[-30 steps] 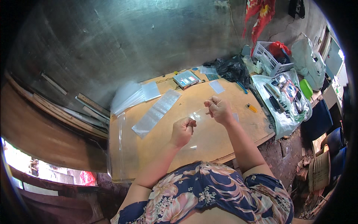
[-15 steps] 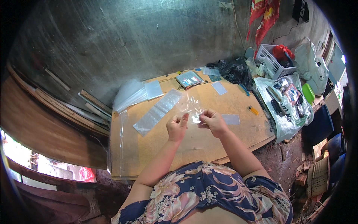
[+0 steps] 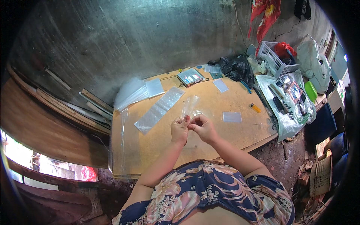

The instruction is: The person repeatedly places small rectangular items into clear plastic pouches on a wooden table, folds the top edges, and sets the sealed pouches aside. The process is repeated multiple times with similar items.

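A crinkled clear plastic bag (image 3: 192, 106) stands up between my hands over the middle of the table. My left hand (image 3: 180, 129) is closed on its near edge, thumb pointing up. Fingertips of my right hand (image 3: 203, 128) pinch the plastic close beside the left thumb, so the two hands touch or nearly touch. Beyond the left hand lies a long strip of clear plastic film (image 3: 159, 110), slanting across the board. To the right of my hands a small flat clear sleeve (image 3: 232, 117) rests on the table.
Stacked clear plastic sheets (image 3: 132, 93) lie at the table's back left. A flat box (image 3: 190, 77), another clear sleeve (image 3: 221, 85) and a black bag (image 3: 237, 71) are at the back. An orange lighter (image 3: 255, 108) lies near the right edge. Tools cover a plastic sack (image 3: 287, 125) beyond it.
My right hand has moved left against my left hand. The clear bag, spread between them before, is now gathered upright, and the sleeve on the right is uncovered.
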Demonstrator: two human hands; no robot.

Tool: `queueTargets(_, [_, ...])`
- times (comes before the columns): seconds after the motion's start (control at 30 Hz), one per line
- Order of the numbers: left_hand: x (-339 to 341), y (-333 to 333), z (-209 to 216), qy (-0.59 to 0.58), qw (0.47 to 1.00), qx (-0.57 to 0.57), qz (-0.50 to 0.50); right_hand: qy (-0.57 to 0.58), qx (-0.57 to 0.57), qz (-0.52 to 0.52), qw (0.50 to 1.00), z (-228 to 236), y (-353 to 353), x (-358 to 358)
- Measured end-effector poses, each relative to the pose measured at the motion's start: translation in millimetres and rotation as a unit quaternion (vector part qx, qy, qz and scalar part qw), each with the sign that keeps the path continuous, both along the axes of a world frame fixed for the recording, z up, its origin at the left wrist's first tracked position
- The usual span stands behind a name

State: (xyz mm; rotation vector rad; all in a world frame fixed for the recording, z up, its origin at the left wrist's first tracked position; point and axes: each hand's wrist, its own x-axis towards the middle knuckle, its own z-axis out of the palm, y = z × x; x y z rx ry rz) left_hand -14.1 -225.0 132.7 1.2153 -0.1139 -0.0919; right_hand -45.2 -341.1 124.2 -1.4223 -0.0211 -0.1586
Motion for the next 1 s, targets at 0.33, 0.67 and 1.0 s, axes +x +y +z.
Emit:
queueTargets(0.33, [9.2, 22.5, 7.3, -0.113, 0.955, 0.197, 0.19, 0.011, 0.111, -0.254, 0.961, 5.6, -20.9, 11.1])
queueTargets(0.67, [-29.0, -11.7, -16.6, -0.145, 0.989, -0.001, 0.038, 0.102, 0.201, -0.251, 0.941, 2.4, 12.0, 12.6])
queueTargets(1.0, [-28.8, -4.8, -22.5, 0.194, 0.98, -0.017, -0.046, 0.023, 0.086, -0.246, 0.965, -34.9, 20.1, 16.6])
